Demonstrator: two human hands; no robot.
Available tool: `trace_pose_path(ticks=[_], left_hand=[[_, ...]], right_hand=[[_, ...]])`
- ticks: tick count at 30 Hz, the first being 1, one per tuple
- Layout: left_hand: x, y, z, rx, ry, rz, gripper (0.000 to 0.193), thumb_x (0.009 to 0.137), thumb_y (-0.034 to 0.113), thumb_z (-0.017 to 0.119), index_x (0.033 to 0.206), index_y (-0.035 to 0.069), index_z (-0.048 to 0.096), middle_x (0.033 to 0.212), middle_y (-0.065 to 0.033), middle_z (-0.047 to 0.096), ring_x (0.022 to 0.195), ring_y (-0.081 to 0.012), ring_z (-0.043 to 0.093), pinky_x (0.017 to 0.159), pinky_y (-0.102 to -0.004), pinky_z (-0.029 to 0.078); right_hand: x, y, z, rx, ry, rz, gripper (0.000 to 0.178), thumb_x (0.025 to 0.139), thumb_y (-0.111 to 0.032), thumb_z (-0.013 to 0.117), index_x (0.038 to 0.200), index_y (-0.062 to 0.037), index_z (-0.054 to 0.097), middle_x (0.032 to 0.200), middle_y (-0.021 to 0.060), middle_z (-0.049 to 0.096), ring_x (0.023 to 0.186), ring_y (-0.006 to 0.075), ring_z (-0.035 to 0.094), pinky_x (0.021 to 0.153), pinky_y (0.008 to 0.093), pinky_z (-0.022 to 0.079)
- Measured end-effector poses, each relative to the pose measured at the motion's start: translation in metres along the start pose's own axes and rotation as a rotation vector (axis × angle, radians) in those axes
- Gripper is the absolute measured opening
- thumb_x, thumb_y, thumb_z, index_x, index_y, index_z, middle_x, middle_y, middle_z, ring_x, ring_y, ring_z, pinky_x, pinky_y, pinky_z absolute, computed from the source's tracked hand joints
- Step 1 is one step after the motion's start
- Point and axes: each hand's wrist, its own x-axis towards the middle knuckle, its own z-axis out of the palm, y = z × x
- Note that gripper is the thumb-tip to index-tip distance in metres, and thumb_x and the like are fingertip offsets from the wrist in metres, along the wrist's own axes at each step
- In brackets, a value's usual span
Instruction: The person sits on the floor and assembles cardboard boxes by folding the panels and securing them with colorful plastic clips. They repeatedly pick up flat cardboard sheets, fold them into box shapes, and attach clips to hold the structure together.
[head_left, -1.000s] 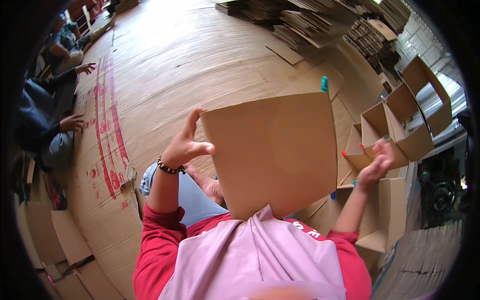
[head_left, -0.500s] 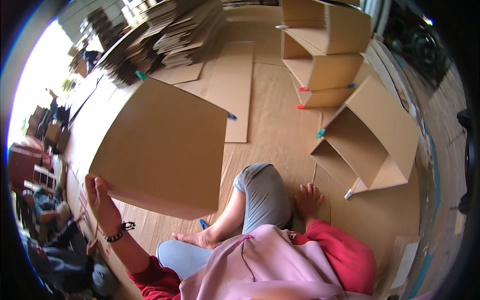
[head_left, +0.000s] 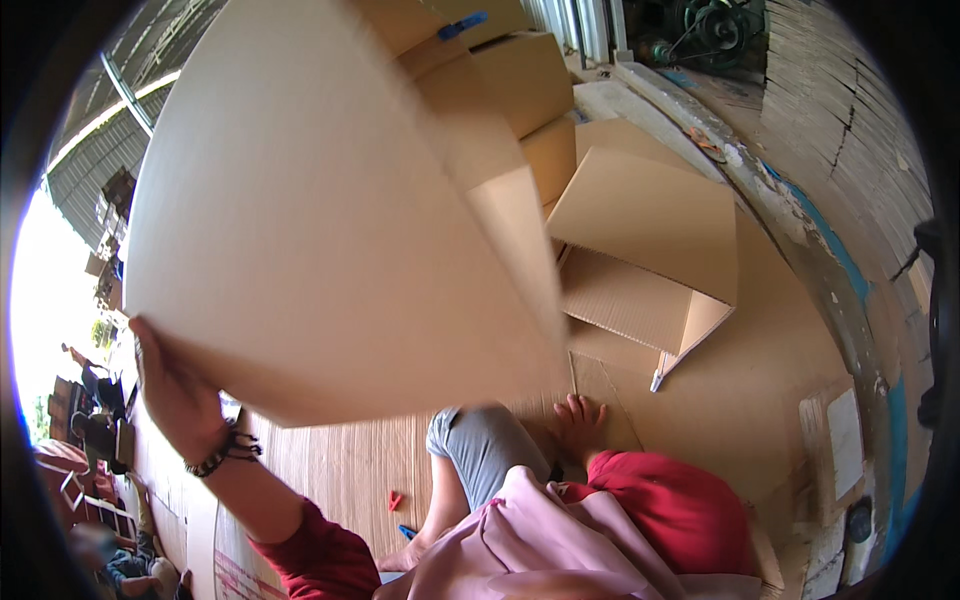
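Note:
My left hand [head_left: 185, 405], with a dark bead bracelet at its wrist, grips the lower left edge of a large cardboard box [head_left: 310, 220]. The box is lifted up before me and fills much of the upper left; its right side is blurred. A blue clip [head_left: 463, 25] shows beyond its top right edge. On the cardboard floor by my knee rests my right hand [head_left: 580, 425], fingers spread, holding nothing. Beyond it an open cardboard box [head_left: 650, 215] lies tilted, with a white clip [head_left: 657, 380] on its near corner.
Stacked cardboard boxes [head_left: 525, 85] stand behind the lifted box, which partly hides them. A red clip [head_left: 395, 500] and a blue clip [head_left: 406, 532] lie near my leg. A low ledge [head_left: 800, 215] runs along the right. Another person [head_left: 130, 565] sits at the lower left.
The box in my left hand has risen and swung right, covering the flat sheets and much of the stacked boxes. My view has turned right. My right hand stays on the floor.

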Motion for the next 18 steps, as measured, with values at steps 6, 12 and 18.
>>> trace_pose_path(ticks=[6,12,18], left_hand=[[-0.046,-0.044,0.107,-0.11,-0.147,0.015,0.036,0.099,0.029,0.051,0.122,0.002,0.054,0.111,-0.0088,0.062,0.101,-0.0177,0.059,0.086,-0.0321,0.049],[-0.149,-0.123,0.216,0.109,-0.294,0.324,0.023,0.098,0.02,0.053,0.112,0.005,0.043,0.097,-0.0032,0.047,0.085,-0.0105,0.044,0.077,-0.0253,0.039],[-0.203,-0.178,0.214,-0.098,-0.948,-0.178,0.065,0.092,0.017,0.062,0.142,0.003,0.022,0.142,-0.0131,0.028,0.136,-0.0288,0.033,0.108,-0.0389,0.03]], right_hand=[[-0.002,0.0,-0.003,0.029,0.0,-0.003,0.054,0.087,-0.053,0.051,0.131,-0.0235,0.045,0.145,0.005,0.035,0.136,0.0266,0.028,0.103,0.0717,0.015],[-0.001,0.005,0.009,0.054,0.053,-0.011,0.054,0.087,-0.054,0.05,0.13,-0.0235,0.046,0.146,0.0055,0.034,0.136,0.0268,0.028,0.103,0.0713,0.014],[-0.003,0.006,0.015,-0.019,0.039,0.003,0.053,0.086,-0.054,0.051,0.13,-0.0238,0.046,0.146,0.0058,0.035,0.136,0.027,0.029,0.103,0.0713,0.014]])
